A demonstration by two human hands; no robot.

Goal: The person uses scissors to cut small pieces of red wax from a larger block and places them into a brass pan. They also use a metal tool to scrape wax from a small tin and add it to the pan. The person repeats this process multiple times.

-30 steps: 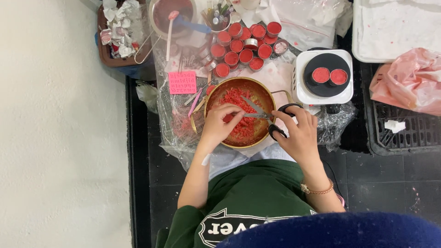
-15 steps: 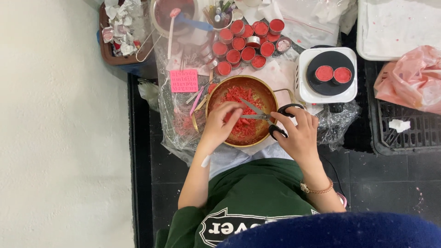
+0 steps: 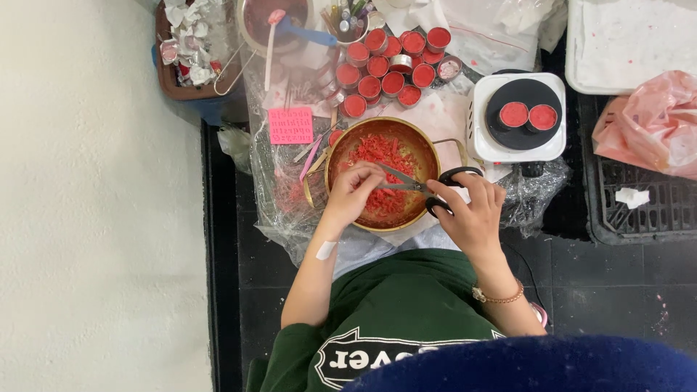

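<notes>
Over the brass bowl [image 3: 382,174], my right hand [image 3: 468,214] grips black-handled scissors [image 3: 428,187] by their loops while my left hand [image 3: 356,192] pinches soft, crumbly-looking red shreds [image 3: 377,156] inside.

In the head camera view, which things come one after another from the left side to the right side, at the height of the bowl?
Pale wall → pink note → left hand in the brass bowl of red pieces → scissors → right hand → white hotplate → black crate.
</notes>
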